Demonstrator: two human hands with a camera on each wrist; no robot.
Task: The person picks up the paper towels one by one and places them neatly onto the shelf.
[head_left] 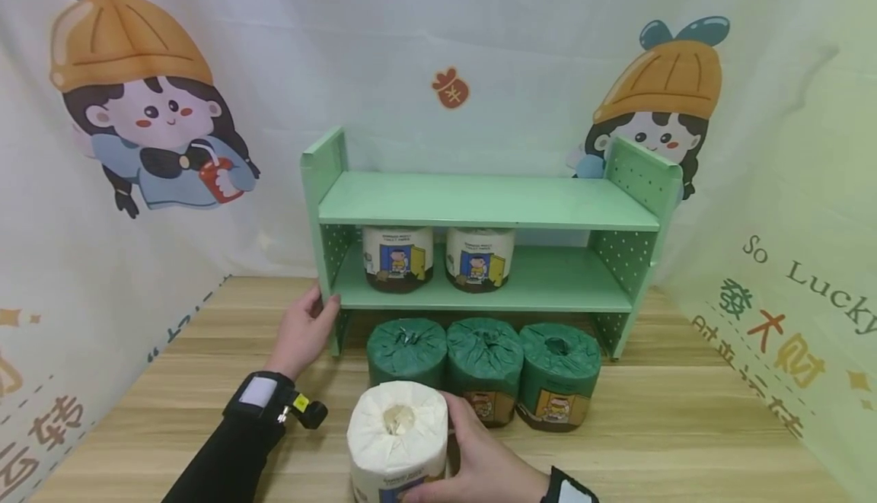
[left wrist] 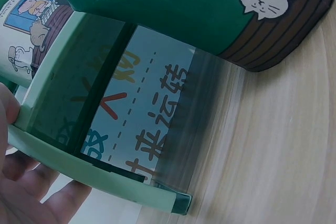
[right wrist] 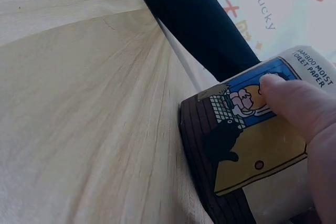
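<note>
White paper-wrapped cylindrical toilet roll (head_left: pixel 393 446), long axis roughly upright, nearer the wearer than three green-wrapped cylindrical rolls (head_left: pixel 406 354), left of the right hand (head_left: pixel 489 461), whose thumb and fingers clasp it. Left hand (head_left: pixel 304 335), arm stretched forward, grips the mint-green, perforated-sided shelf unit (head_left: pixel 486 200) at its left panel.

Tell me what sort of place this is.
Probably a staged indoor tabletop set: cartoon-printed cloth hangs behind and beside a wood-grain tabletop, where a green shelf holds toilet-paper rolls.

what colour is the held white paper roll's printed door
The printed door is mustard yellow; best view: right wrist.
</note>
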